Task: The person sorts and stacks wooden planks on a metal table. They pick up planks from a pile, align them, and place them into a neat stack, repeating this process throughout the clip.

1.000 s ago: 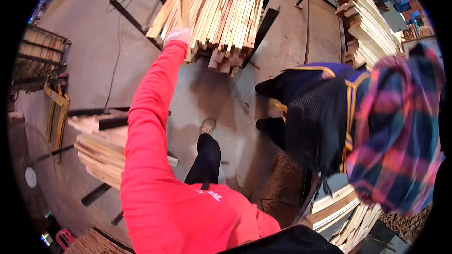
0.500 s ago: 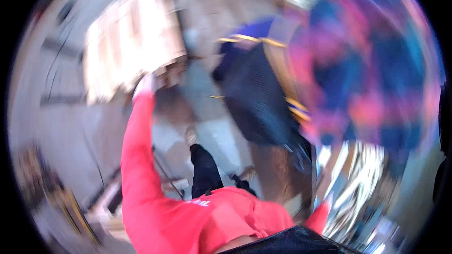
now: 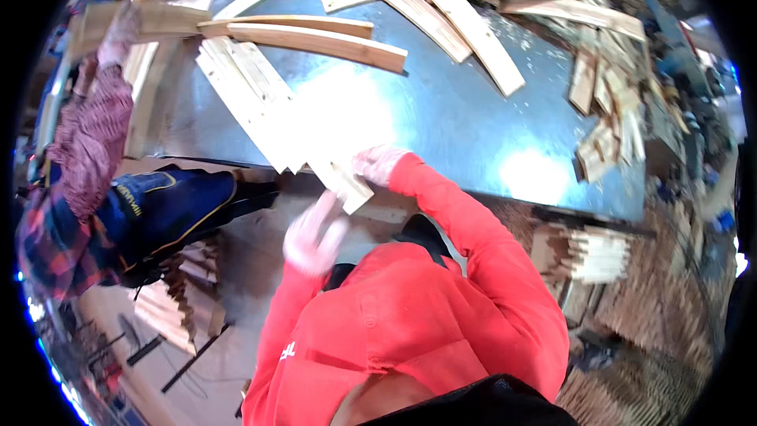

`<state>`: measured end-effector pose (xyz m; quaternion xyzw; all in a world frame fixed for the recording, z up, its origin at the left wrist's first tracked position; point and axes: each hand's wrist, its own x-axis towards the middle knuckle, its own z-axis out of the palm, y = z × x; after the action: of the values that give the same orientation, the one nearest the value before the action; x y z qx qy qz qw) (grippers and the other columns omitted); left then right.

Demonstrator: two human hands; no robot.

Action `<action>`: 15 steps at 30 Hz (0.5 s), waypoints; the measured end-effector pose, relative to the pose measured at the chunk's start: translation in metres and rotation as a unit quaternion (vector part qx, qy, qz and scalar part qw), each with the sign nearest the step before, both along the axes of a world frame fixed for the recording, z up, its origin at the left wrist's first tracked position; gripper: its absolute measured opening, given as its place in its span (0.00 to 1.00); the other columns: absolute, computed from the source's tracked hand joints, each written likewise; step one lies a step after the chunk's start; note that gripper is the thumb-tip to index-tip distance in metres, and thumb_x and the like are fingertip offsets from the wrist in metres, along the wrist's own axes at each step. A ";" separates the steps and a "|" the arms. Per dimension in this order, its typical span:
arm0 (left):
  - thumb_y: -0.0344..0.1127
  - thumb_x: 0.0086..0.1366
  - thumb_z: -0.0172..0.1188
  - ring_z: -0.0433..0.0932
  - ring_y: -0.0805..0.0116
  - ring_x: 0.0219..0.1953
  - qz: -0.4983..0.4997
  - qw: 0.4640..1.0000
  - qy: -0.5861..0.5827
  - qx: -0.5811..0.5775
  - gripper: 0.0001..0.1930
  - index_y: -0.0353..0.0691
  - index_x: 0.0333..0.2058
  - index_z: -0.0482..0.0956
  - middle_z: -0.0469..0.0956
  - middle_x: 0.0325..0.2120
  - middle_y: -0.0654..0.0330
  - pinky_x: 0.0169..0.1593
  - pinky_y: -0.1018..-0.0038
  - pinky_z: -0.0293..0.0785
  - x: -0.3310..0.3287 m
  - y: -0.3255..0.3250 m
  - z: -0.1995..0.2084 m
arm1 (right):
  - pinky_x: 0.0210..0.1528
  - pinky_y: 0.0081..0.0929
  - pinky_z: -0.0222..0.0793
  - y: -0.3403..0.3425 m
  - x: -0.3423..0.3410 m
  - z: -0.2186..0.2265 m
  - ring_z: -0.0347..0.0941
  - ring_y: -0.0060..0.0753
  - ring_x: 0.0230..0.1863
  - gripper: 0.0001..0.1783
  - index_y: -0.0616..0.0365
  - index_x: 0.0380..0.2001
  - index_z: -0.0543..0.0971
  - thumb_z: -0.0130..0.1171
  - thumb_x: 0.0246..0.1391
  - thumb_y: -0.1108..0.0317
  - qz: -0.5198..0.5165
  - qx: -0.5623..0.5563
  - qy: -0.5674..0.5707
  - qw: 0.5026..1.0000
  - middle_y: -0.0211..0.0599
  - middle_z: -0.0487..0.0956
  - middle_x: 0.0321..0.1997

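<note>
My left hand [image 3: 315, 238] is in front of the metal table's near edge, its fingers spread and a little blurred, just short of a pale wooden board [image 3: 341, 183]. That board juts past the edge toward me. My right hand [image 3: 380, 164] is at the table edge with its fingers reaching to the right side of the same board. Nothing shows gripped in it, though glare hides whether it touches. Several more pale boards [image 3: 244, 83] lie side by side to the left of this board, slanting away from me.
A co-worker's hand [image 3: 118, 31] at the left is on a board [image 3: 169, 21]. Two curved boards [image 3: 319, 43] lie across the metal table [image 3: 449, 122]. A heap of loose boards [image 3: 441, 0] covers its far side. Board stacks [image 3: 595, 256] stand below at right and left [image 3: 165, 312].
The view has swung from a board stack on the floor, where my left hand was, to the metal table. Both hands are now at its near edge. The co-worker now appears at left.
</note>
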<state>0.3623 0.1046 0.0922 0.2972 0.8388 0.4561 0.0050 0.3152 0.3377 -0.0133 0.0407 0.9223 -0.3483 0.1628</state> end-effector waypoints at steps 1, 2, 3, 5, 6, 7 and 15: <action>0.32 0.58 0.62 0.81 0.51 0.42 0.011 1.000 0.002 -0.004 0.21 0.32 0.50 0.76 0.81 0.42 0.49 0.43 0.65 0.77 -0.022 0.043 -0.002 | 0.57 0.39 0.68 0.025 -0.019 0.008 0.74 0.47 0.51 0.18 0.53 0.44 0.80 0.52 0.55 0.57 0.041 0.053 -0.023 0.997 0.46 0.78 0.50; 0.40 0.60 0.60 0.79 0.52 0.47 -0.010 0.999 -0.017 -0.049 0.24 0.34 0.53 0.73 0.80 0.43 0.49 0.50 0.63 0.74 -0.050 0.078 -0.004 | 0.57 0.39 0.68 0.067 -0.038 0.011 0.72 0.48 0.54 0.22 0.54 0.49 0.78 0.55 0.54 0.54 -0.051 0.136 0.121 0.982 0.47 0.77 0.53; 0.41 0.62 0.58 0.76 0.53 0.52 -0.025 0.991 -0.003 -0.129 0.25 0.34 0.55 0.72 0.79 0.47 0.50 0.55 0.63 0.71 -0.069 0.106 -0.010 | 0.58 0.39 0.67 0.117 -0.046 0.009 0.71 0.48 0.57 0.28 0.55 0.54 0.75 0.57 0.53 0.51 -0.147 0.213 0.256 0.932 0.47 0.75 0.56; 0.45 0.63 0.55 0.72 0.55 0.57 -0.059 0.934 -0.013 -0.353 0.26 0.36 0.56 0.70 0.77 0.51 0.51 0.61 0.63 0.64 -0.110 0.140 -0.033 | 0.64 0.43 0.61 0.202 -0.072 0.035 0.64 0.54 0.62 0.49 0.58 0.57 0.70 0.70 0.35 0.39 -0.280 0.296 0.156 0.900 0.52 0.67 0.63; 0.49 0.63 0.55 0.70 0.55 0.59 -0.082 0.869 -0.040 -0.486 0.27 0.37 0.55 0.70 0.76 0.51 0.50 0.62 0.62 0.61 -0.122 0.149 -0.047 | 0.68 0.42 0.54 0.242 -0.075 0.047 0.59 0.50 0.68 0.59 0.58 0.63 0.64 0.69 0.31 0.33 -0.303 0.308 0.053 0.900 0.49 0.67 0.65; 0.50 0.62 0.55 0.69 0.55 0.60 -0.085 0.803 -0.076 -0.585 0.26 0.39 0.53 0.69 0.75 0.52 0.51 0.63 0.57 0.57 -0.132 0.157 -0.060 | 0.69 0.43 0.53 0.295 -0.067 0.012 0.56 0.50 0.70 0.64 0.58 0.66 0.59 0.69 0.29 0.32 -0.280 0.328 0.028 0.902 0.52 0.63 0.68; 0.47 0.56 0.59 0.65 0.54 0.60 0.104 0.752 0.045 -0.649 0.24 0.39 0.48 0.70 0.75 0.49 0.54 0.63 0.43 0.49 -0.146 0.078 -0.091 | 0.62 0.44 0.65 0.316 -0.075 -0.013 0.65 0.57 0.61 0.56 0.43 0.69 0.54 0.72 0.37 0.54 -0.262 0.154 0.034 0.952 0.56 0.63 0.63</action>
<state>0.2161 0.1827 0.0008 0.1534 0.9581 -0.2149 0.1111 0.2401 0.6534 -0.0267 0.2937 0.9266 -0.2332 0.0266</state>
